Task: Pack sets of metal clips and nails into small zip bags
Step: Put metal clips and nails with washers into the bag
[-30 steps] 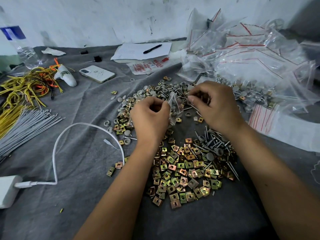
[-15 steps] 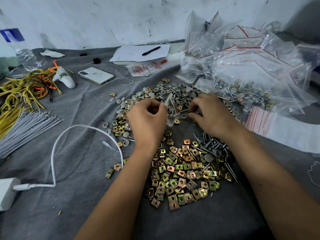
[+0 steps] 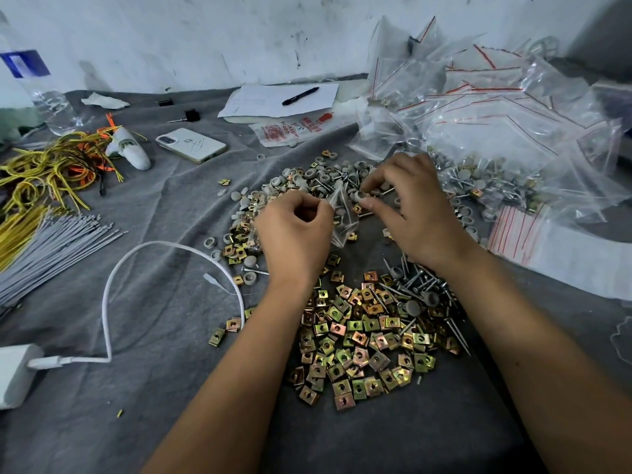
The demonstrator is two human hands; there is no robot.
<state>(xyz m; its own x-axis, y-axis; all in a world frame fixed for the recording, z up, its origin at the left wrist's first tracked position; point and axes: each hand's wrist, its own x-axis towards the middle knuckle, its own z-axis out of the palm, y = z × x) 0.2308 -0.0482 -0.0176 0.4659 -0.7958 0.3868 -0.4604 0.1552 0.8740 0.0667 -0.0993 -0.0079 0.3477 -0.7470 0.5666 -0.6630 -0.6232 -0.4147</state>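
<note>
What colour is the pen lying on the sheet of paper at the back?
Black. The pen lies on white paper, clearest in the head view.

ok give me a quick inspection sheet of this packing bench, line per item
Surface: grey cloth, wrinkled.
Job's things: metal clips piled near; nails beside them; grey caps farther back; filled zip bags heaped right.
Clutter: phone, pen on paper, water bottle, grey ties.
Grippers: left hand holds a small clear bag; right hand pinches a grey cap at its mouth.
Cables: white charger cable; yellow and orange wires.
Surroundings: scuffed white wall.
</note>
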